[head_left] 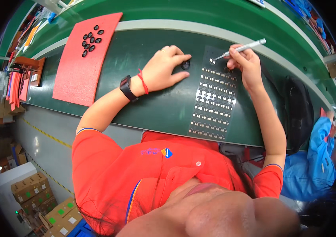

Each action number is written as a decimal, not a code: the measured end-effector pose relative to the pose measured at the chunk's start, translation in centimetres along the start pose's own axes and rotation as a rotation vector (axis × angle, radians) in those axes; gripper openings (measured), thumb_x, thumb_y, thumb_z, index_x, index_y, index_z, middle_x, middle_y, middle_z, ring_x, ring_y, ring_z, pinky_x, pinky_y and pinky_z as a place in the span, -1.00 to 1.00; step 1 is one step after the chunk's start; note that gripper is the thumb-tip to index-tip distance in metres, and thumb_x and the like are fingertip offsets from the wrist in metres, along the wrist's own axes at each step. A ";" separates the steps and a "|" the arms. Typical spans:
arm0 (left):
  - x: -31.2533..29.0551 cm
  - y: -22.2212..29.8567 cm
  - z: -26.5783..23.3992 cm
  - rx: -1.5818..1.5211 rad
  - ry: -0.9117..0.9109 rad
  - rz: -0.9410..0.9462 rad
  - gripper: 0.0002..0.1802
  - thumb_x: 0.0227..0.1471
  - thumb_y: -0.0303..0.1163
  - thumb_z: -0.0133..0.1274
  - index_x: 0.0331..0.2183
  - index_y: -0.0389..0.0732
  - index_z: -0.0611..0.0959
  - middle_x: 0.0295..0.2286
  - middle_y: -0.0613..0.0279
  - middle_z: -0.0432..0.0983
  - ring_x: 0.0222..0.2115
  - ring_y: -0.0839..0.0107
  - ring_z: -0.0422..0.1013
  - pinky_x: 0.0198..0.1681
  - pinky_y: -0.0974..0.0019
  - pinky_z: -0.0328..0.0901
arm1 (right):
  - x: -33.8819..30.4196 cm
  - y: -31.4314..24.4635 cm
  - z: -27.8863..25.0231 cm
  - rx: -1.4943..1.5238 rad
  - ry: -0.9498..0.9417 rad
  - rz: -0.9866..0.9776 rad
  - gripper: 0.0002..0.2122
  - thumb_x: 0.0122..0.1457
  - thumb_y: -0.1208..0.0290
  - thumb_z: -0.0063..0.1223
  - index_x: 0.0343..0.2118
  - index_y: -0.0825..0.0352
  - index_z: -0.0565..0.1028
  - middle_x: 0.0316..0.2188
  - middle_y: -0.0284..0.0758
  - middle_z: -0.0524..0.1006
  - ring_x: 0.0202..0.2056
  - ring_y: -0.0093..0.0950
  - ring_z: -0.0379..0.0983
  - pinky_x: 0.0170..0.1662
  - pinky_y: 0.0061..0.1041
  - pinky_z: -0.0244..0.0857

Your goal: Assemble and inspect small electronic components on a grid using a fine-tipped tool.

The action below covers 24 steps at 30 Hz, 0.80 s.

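Thumb and index finger of my left hand (163, 70) close around a small round black part (186, 64) that rests on the green table. My right hand (247, 65) pinches a slim silver pen-shaped tool (252, 46); its thin tip points down and left. Under that tip lies a clear sheet (214, 98) with rows of small white-and-dark pieces. The tip is at a white piece (212, 61) near the sheet's far end; whether it touches is too small to tell.
On the left, a red foam mat (80, 65) carries several round black parts (92, 40). A black bag-like object (298, 110) is at the table's right end. Cardboard boxes (33, 191) stand on the floor at lower left. Blue cloth (310, 162) hangs at right.
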<state>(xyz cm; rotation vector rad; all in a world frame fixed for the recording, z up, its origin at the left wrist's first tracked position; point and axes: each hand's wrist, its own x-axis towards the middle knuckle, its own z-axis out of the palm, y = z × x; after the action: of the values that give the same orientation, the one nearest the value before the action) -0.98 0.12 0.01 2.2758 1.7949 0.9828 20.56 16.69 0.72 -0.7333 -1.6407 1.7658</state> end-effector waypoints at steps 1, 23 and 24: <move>0.0 -0.5 -0.1 -0.058 -0.018 -0.030 -0.59 -0.18 -0.32 0.21 -0.20 -0.21 0.60 -0.33 0.10 0.42 -0.30 0.16 0.35 -0.20 0.21 0.28 | 0.1 -0.4 0.5 -0.027 -0.007 0.018 -0.79 0.17 0.39 0.05 -0.21 0.40 0.43 -0.45 -0.31 0.52 -0.54 -0.65 0.39 -0.43 -0.69 0.26; -0.5 0.2 0.5 -0.119 0.018 -0.136 -0.51 -0.23 -0.30 0.26 -0.16 -0.11 0.56 -0.40 0.32 0.40 -0.36 0.40 0.33 -0.19 0.32 0.19 | 0.5 1.6 4.3 0.071 -0.152 -0.019 -0.78 0.18 0.38 0.03 -0.21 0.42 0.40 -0.44 -0.23 0.53 -0.40 -0.47 0.54 -0.31 -0.60 0.41; -0.4 0.2 0.4 -0.139 -0.028 -0.121 -0.48 -0.22 -0.30 0.25 -0.12 -0.09 0.53 -0.41 0.34 0.40 -0.36 0.42 0.33 -0.17 0.32 0.15 | 0.5 1.6 4.3 0.068 -0.151 -0.020 -0.78 0.18 0.38 0.03 -0.21 0.42 0.40 -0.44 -0.23 0.53 -0.41 -0.47 0.54 -0.31 -0.60 0.41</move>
<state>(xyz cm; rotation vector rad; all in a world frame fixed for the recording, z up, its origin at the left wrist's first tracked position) -0.60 -0.19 -0.42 2.0639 1.7704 1.0150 16.93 14.16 -0.50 -0.5630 -1.6703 1.8924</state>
